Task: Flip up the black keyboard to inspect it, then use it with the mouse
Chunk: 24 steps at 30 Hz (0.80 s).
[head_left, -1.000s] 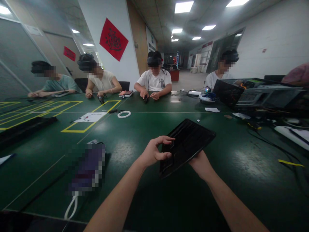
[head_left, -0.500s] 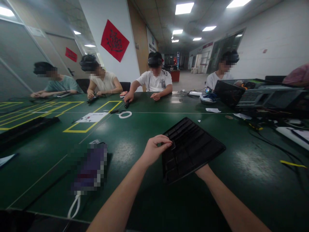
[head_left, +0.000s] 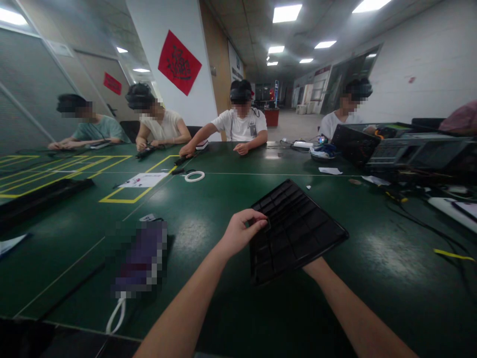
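A thin black tray point(head_left: 298, 228) with a raised rim and a grid of shallow compartments is held tilted above the green table. My right hand point(head_left: 316, 267) supports it from below on the near right side; its fingers are hidden behind the tray. At the tray's left side, my left hand point(head_left: 243, 229) is closed, thumb and fingertips pinched together over the compartments. A small dark piece with a shiny edge point(head_left: 268, 224) shows at those fingertips, too small to name.
On the green table point(head_left: 208, 288) lie a blurred purple pouch-like thing point(head_left: 140, 256) with a white loop, a white ring point(head_left: 195, 176) and a white sheet point(head_left: 143, 180). An opened computer case point(head_left: 410, 149) and cables are at the right. Several people sit across the table.
My hands and the tray stay nearly in place. Across the table, a person's hand has moved to the left with a dark object under it.
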{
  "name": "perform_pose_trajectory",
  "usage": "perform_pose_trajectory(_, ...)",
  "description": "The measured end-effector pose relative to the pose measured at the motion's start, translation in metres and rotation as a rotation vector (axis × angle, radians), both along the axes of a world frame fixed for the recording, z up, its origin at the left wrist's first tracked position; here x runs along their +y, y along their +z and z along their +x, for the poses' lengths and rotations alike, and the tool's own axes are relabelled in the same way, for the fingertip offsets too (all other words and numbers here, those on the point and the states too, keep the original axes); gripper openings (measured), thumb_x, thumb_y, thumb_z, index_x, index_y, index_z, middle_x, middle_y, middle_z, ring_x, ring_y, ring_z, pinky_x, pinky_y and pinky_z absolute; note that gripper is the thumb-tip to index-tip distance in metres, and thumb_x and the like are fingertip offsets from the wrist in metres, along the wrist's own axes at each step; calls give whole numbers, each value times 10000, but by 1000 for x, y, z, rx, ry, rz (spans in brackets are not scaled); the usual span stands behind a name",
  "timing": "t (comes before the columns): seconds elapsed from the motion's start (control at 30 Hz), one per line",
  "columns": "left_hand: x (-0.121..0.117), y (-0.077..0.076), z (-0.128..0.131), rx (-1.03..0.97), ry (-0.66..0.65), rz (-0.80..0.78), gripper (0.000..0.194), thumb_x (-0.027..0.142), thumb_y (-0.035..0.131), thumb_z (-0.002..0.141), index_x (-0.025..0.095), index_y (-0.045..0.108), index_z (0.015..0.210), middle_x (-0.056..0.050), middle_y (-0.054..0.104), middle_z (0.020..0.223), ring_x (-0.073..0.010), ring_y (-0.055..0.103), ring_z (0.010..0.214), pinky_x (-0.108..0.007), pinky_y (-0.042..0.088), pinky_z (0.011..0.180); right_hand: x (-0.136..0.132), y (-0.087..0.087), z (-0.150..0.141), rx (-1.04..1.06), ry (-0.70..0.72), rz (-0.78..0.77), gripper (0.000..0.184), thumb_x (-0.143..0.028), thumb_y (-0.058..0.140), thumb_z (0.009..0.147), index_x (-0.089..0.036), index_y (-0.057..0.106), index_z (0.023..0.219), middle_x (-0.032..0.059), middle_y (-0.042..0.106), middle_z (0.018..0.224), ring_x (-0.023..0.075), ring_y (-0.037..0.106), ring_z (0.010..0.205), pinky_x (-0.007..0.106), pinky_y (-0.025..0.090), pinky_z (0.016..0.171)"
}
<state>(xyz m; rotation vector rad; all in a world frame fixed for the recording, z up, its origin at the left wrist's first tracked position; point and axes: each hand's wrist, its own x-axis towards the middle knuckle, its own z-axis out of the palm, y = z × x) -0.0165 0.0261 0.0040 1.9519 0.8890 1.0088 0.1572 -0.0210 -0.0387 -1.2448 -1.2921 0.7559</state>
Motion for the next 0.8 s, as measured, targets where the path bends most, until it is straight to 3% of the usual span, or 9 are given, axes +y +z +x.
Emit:
perform_pose_trajectory(0.17, -2, -2, 4, 129, 86, 64, 184, 332, 554, 778, 172, 598, 698, -12, 586, 677, -137, 512, 650, -259, 387, 625, -3, 4, -2, 12, 11, 5, 388, -429, 527, 761, -233, 563, 1093, 62, 583, 1137, 240, 501, 1098, 438, 395, 967)
perform_pose_trajectory(0.3, -1, -5, 7, 70, 189, 18, 179, 340, 560, 757, 178, 573, 682, 0, 550, 649, -130, 482, 633, -251, 356, 602, -5, 5, -3, 26, 2, -2, 391, -423, 507, 771, -231, 558, 1107, 70, 582, 1140, 243, 504, 1097, 435, 409, 952)
perform_pose_trajectory(0.37, 2, -5, 5, -87, 200, -145, 186, 346, 575, 729, 174, 552, 663, 10, 521, 611, -114, 448, 581, -236, 334, 553, -4, 4, -2, 33, -10, -5, 445, -420, 522, 762, -237, 523, 1167, 70, 557, 1187, 246, 476, 1137, 438, 394, 970)
perform_pose_trajectory(0.5, 11, -1, -2, -563, 102, -670, 151, 292, 577, 656, 164, 498, 652, 0, 522, 632, -89, 439, 531, -211, 319, 496, 0, -1, -2, 56, -18, -30, 518, -413, 592, 708, -242, 513, 1191, 77, 584, 1146, 265, 485, 1127, 449, 412, 947)
perform_pose_trajectory(0.57, 14, 1, -6, -672, 74, -811, 132, 248, 584, 610, 160, 500, 661, -3, 522, 655, -87, 458, 551, -201, 321, 496, 3, -4, -2, 71, -13, -43, 503, -418, 591, 707, -252, 523, 1178, 72, 604, 1111, 265, 508, 1099, 442, 439, 914)
perform_pose_trajectory(0.63, 13, 2, -7, -610, 80, -777, 138, 252, 605, 610, 154, 523, 660, 14, 487, 625, -78, 429, 535, -194, 290, 479, 4, -6, -3, 82, -2, -54, 476, -427, 569, 724, -261, 529, 1168, 63, 614, 1095, 258, 531, 1069, 429, 463, 883)
perform_pose_trajectory(0.7, 9, 2, -6, -405, 84, -619, 178, 298, 649, 626, 149, 583, 697, 29, 462, 604, -74, 395, 529, -200, 278, 486, 4, -6, -3, 86, 7, -58, 463, -430, 552, 734, -262, 529, 1165, 55, 615, 1097, 253, 540, 1058, 418, 472, 872)
perform_pose_trajectory(0.8, 4, 0, -5, -55, 45, -385, 377, 354, 728, 583, 166, 657, 902, 7, 535, 701, -114, 458, 641, -234, 351, 590, 2, -8, -3, 83, 9, -60, 451, -412, 561, 725, -254, 542, 1147, 48, 620, 1080, 259, 533, 1072, 413, 463, 891)
